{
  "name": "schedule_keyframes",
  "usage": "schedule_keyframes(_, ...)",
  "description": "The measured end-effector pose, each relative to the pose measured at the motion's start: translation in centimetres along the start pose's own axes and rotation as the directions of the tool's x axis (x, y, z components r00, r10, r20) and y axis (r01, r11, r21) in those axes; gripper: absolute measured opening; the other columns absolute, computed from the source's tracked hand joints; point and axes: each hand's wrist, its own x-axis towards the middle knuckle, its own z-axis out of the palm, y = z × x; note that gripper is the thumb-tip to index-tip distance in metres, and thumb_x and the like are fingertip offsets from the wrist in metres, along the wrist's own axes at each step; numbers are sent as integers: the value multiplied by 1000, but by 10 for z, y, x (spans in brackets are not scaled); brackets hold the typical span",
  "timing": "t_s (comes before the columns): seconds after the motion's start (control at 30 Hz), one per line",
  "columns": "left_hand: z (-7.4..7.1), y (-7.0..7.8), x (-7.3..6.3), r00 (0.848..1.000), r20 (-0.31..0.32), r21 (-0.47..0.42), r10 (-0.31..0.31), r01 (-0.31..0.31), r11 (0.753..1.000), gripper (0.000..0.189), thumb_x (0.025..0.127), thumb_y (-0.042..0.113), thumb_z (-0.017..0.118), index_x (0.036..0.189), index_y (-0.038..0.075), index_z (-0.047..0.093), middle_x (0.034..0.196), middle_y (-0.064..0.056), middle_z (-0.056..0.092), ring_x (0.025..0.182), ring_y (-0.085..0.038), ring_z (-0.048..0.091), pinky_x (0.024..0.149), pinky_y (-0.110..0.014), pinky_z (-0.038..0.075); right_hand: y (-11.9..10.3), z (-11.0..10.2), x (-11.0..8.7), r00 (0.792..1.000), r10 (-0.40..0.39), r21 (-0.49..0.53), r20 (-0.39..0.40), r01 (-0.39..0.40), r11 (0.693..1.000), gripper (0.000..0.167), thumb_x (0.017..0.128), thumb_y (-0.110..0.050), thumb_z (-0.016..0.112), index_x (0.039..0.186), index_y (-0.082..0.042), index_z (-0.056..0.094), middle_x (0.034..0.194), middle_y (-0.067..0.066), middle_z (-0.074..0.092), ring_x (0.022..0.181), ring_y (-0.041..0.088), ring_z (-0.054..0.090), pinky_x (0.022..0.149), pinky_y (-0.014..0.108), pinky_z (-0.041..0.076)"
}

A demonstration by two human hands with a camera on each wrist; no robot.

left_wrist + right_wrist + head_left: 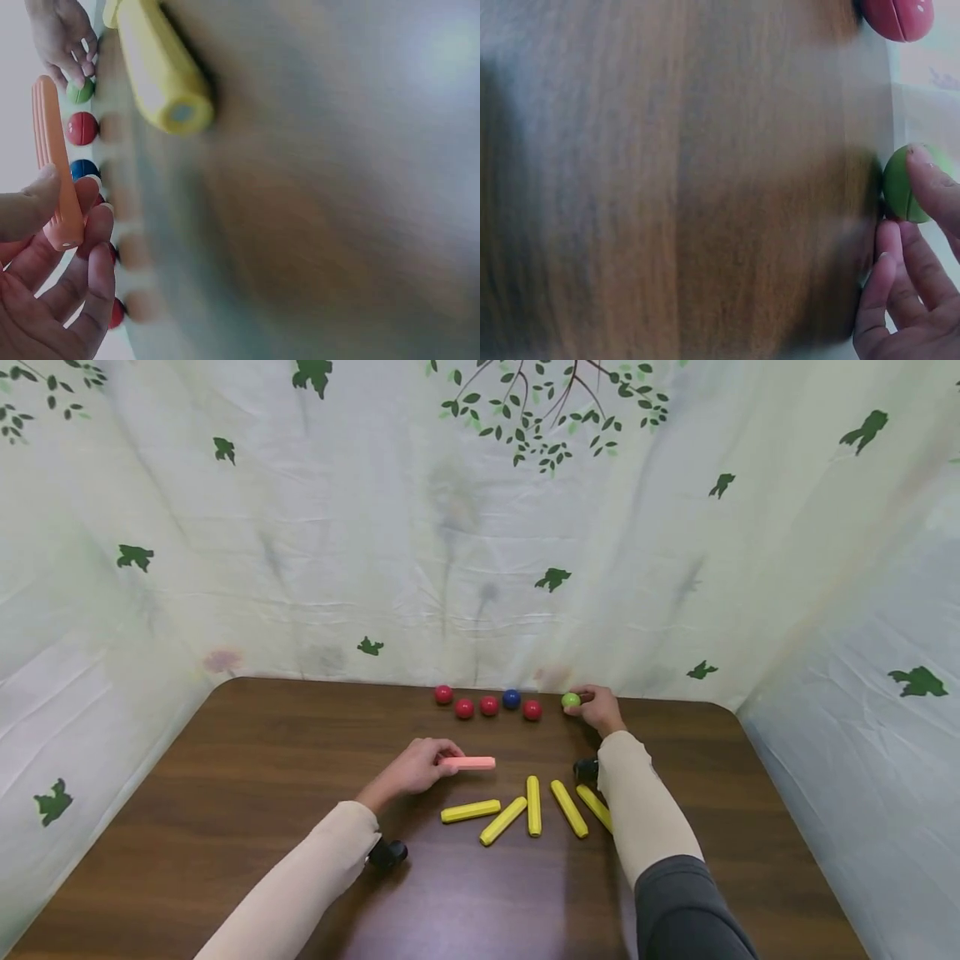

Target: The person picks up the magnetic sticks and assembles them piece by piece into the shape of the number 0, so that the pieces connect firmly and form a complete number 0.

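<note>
Left hand (pixel 420 766) pinches the pink stick (pixel 472 763) on the near side of the blue ball (pixel 512 699), slightly left; right hand (pixel 602 710) pinches the green ball (pixel 571 701), right of blue. Stick looks light, stiff, ridged for grip, so take it mid-length; ball looks hard, smooth, prone to roll, so pinch its widest part. Red balls (pixel 489 706) flank blue, one blocking the path to green; yellow sticks (pixel 569 809) lie well nearer than blue.
</note>
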Motion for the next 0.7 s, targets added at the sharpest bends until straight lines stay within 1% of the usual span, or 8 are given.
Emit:
schedule_keyframes(0.1, 0, 10, 19, 999, 15, 22, 51, -51, 998, 15, 91, 9, 66, 106, 10, 69, 94, -2, 64, 83, -17, 53, 77, -34, 45, 0, 0, -2, 1000, 6, 14, -14, -6, 1000, 41, 83, -4, 74, 121, 3, 62, 118, 24, 58, 109, 35, 52, 93, 44, 42)
schedule_keyframes(0.13, 1, 12, 25, 998, 20, 31, 59, -60, 998, 15, 91, 9, 65, 106, 10, 69, 94, -2, 64, 83, -18, 52, 78, -34, 45, 0, 0, -2, 1000, 12, 16, -14, -11, 1000, 41, 83, -4, 74, 122, 3, 62, 118, 24, 58, 109, 35, 52, 93, 44, 42)
schedule_keyframes(0.27, 6, 18, 46, 998, 44, 53, 55, -57, 997, 20, 92, 8, 64, 110, 12, 70, 98, -1, 65, 85, -18, 52, 81, -34, 44, 2, 0, -4, 999, 31, 23, -18, -31, 999, 42, 83, -5, 74, 122, 3, 60, 119, 23, 57, 110, 34, 51, 94, 43, 41)
schedule_keyframes(0.37, 12, 21, 59, 998, 53, 49, 31, -34, 998, 23, 92, 9, 65, 113, 12, 71, 102, -2, 66, 87, -18, 52, 83, -34, 44, 3, 0, -3, 999, 45, 50, -21, -44, 998, 42, 83, -3, 73, 123, 4, 59, 120, 23, 57, 110, 34, 51, 93, 42, 42)
schedule_keyframes(0.5, 17, 27, 72, 998, 51, 52, 23, -26, 998, 22, 91, 9, 65, 112, 9, 72, 104, -4, 66, 89, -19, 53, 86, -35, 44, 3, 1, -2, 999, 38, 76, -22, -37, 996, 42, 83, -1, 73, 122, 5, 59, 118, 23, 57, 109, 34, 52, 92, 41, 43)
schedule_keyframes(0.7, 26, 32, 82, 999, 48, 42, 11, -13, 999, 22, 92, 14, 66, 111, 6, 71, 103, -5, 67, 90, -20, 55, 87, -36, 46, 3, 0, -1, 998, 47, 91, -28, -44, 995, 41, 83, 0, 72, 121, 5, 59, 116, 22, 58, 107, 33, 52, 90, 39, 43)
